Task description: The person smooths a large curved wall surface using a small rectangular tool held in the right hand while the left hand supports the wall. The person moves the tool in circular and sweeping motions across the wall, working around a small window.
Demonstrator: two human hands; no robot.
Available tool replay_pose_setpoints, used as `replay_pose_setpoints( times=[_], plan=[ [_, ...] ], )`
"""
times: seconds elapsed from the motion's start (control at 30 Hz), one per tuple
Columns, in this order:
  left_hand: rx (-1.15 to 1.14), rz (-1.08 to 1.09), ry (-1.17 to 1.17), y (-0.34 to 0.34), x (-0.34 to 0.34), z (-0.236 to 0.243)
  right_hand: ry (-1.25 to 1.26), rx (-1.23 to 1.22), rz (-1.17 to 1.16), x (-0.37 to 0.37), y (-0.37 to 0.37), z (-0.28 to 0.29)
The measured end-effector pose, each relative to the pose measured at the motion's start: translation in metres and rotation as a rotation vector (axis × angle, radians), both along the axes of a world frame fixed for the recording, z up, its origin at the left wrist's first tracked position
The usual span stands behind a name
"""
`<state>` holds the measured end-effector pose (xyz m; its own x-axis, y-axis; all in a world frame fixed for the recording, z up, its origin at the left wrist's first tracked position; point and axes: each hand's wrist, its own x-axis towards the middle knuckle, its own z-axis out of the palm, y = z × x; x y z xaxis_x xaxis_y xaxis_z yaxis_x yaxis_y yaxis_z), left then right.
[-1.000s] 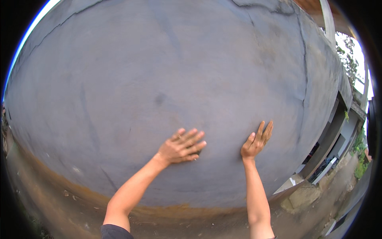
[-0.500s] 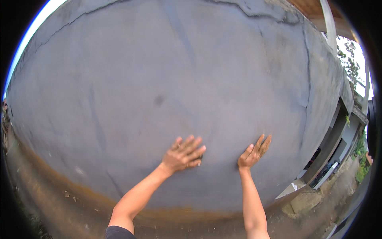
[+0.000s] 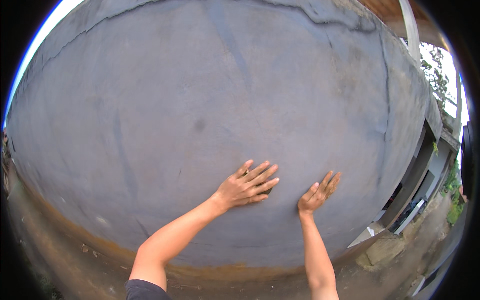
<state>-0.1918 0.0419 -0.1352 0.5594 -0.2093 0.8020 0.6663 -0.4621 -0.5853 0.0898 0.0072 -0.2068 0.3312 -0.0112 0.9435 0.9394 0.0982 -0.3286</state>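
A grey plastered wall (image 3: pixel 165 125) stands broad in front of me. My left hand (image 3: pixel 245 186) lies against its lower middle, palm to the surface, fingers spread and pointing up to the right. A small dark patch shows at the edge of those fingers; whether it is shadow or a thin thing under the hand, I cannot make out. To the right, my right hand (image 3: pixel 316 197) rests on the same wall with its fingers stretched upward and brownish dirt on them. Nothing shows in its grasp.
Dark cracks run along the wall's top and down its right side. Brown ground (image 3: pixel 220 285) lies at the wall's foot, with an orange-brown stain along the base. At the right are a low building opening (image 3: pixel 407 200), a flat stone slab (image 3: pixel 385 250) and green plants (image 3: pixel 455 212).
My left hand has slid up and to the right along the wall, nearer my right hand. The right hand stays almost where it was.
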Motion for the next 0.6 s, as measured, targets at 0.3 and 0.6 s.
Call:
replay_pose_setpoints(
  times=[0.3, 0.6],
  plan=[
    [0.025, 0.04, -0.691, -0.013, -0.013, 0.192, -0.044, -0.004, 0.008, 0.001, -0.005, -0.006],
    [-0.159, -0.119, -0.23, -0.01, 0.02, 0.027, -0.787, 0.034, 0.531, -0.085, -0.009, 0.086]
  ],
)
